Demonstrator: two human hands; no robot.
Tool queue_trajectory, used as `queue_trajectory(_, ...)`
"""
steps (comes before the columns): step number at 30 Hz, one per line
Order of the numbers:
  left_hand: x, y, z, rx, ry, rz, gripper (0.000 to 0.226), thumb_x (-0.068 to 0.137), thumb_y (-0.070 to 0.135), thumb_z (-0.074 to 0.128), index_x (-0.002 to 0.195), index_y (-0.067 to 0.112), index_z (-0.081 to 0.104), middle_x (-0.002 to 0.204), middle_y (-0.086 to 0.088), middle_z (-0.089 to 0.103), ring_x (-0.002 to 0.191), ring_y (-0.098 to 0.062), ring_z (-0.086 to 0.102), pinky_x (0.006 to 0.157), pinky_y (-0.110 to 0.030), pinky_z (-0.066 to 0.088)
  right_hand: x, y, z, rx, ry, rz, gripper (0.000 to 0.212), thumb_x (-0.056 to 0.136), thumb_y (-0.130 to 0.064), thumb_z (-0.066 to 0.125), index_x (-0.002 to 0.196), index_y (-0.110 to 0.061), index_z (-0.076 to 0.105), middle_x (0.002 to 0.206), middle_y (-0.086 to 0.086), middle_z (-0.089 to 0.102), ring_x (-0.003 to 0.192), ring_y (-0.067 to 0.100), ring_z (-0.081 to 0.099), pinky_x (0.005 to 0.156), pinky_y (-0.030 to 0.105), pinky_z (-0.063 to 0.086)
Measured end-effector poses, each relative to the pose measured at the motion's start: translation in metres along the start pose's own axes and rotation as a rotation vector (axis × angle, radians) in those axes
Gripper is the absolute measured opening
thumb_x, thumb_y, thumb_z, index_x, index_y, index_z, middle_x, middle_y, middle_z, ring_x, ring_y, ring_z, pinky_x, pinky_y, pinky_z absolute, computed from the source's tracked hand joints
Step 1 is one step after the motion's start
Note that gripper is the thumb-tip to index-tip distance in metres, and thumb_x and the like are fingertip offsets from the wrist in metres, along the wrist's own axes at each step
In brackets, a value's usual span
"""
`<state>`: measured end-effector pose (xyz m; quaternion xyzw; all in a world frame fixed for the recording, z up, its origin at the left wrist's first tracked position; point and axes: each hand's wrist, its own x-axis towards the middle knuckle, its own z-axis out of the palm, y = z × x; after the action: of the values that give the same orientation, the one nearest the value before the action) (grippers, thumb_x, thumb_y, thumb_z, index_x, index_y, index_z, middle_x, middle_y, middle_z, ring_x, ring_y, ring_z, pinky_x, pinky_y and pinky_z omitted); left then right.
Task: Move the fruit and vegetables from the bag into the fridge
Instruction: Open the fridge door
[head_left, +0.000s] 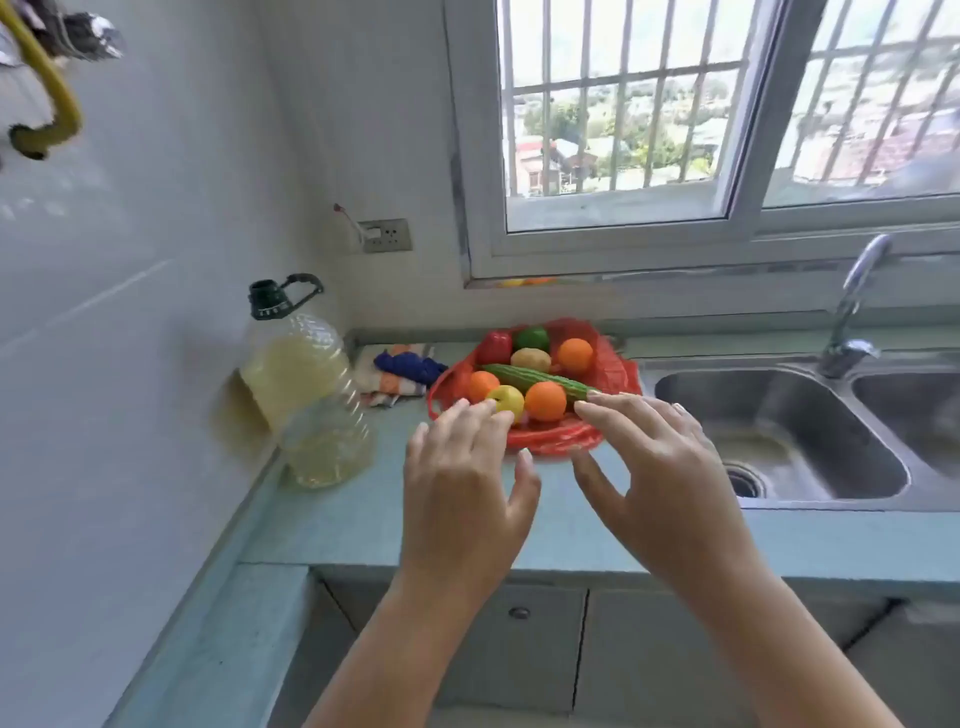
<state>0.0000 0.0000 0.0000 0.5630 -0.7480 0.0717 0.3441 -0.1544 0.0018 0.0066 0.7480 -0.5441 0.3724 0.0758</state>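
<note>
A red plastic bag (615, 375) lies spread open on the pale blue bench (332, 525), at its far side under the window (618, 119) and just left of the steel sink (779, 431). In it sit a red bell pepper (494, 347), a green fruit (532, 339), a potato (530, 359) and an orange (575, 355) at the far side. A long ridged green gourd (530, 378) lies slantwise across the middle. Nearer are a smaller orange (482, 385), a yellow apple (509, 399) and a third orange (545, 400). Both hands reach over the near edge of the bag, each grip wide, with fingers spread and holding nothing. The left hand (462, 483) has its fingertips at the yellow apple; whether they touch it I cannot tell. The right hand (660, 467) has its fingertips by the gourd's right end. To the left stand a large oil bottle (306, 395) with a dark cap and a bundle of cloths (400, 371). A tap (852, 312) rises behind the sink.
</note>
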Motion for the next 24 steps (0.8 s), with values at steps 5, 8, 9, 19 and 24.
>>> queue_trajectory(5, 0.022, 0.046, 0.039, -0.139, -0.034, 0.134, 0.043, 0.083, 0.035, 0.041, 0.109, 0.01, 0.065, 0.115, -0.007, 0.065, 0.112, -0.027, 0.056, 0.099, -0.048, 0.037, -0.018, 0.048, -0.026, -0.115, 0.108, 0.149, 0.04, 0.081, -0.035, 0.046, 0.103, -0.01, 0.067, 0.105, 0.006, 0.068, 0.099, 0.027, 0.062, 0.088, 0.053, 0.047)
queue_trajectory(8, 0.03, 0.074, 0.063, -0.233, -0.053, 0.227, 0.04, 0.082, 0.033, 0.043, 0.108, 0.011, 0.065, 0.114, -0.007, 0.065, 0.112, -0.026, 0.057, 0.098, -0.05, 0.04, -0.032, 0.074, -0.044, -0.22, 0.157, 0.219, 0.04, 0.08, -0.034, 0.046, 0.101, -0.009, 0.068, 0.104, 0.007, 0.069, 0.097, 0.028, 0.063, 0.086, 0.052, 0.047)
queue_trajectory(9, 0.033, 0.082, 0.071, -0.272, -0.059, 0.256, 0.04, 0.082, 0.032, 0.044, 0.107, 0.01, 0.065, 0.113, -0.007, 0.065, 0.111, -0.026, 0.057, 0.096, -0.052, 0.043, -0.038, 0.082, -0.048, -0.252, 0.168, 0.249, 0.04, 0.08, -0.034, 0.046, 0.1, -0.009, 0.068, 0.104, 0.007, 0.069, 0.097, 0.028, 0.063, 0.085, 0.051, 0.047)
queue_trajectory(19, 0.041, 0.185, 0.136, -0.636, -0.222, 0.568, 0.036, 0.08, 0.031, 0.046, 0.099, 0.01, 0.067, 0.108, -0.004, 0.067, 0.105, -0.027, 0.06, 0.09, -0.049, 0.045, -0.097, 0.121, -0.109, -0.551, 0.266, 0.635, 0.04, 0.081, -0.035, 0.044, 0.105, -0.012, 0.067, 0.108, 0.002, 0.067, 0.104, 0.015, 0.051, 0.094, 0.045, 0.04)
queue_trajectory(24, 0.028, 0.236, 0.151, -0.79, -0.262, 0.745, 0.034, 0.08, 0.031, 0.046, 0.098, 0.011, 0.067, 0.105, -0.003, 0.067, 0.102, -0.026, 0.06, 0.091, -0.038, 0.037, -0.132, 0.119, -0.137, -0.706, 0.337, 0.799, 0.038, 0.081, -0.034, 0.046, 0.104, -0.011, 0.067, 0.108, 0.004, 0.067, 0.102, 0.025, 0.06, 0.089, 0.053, 0.046)
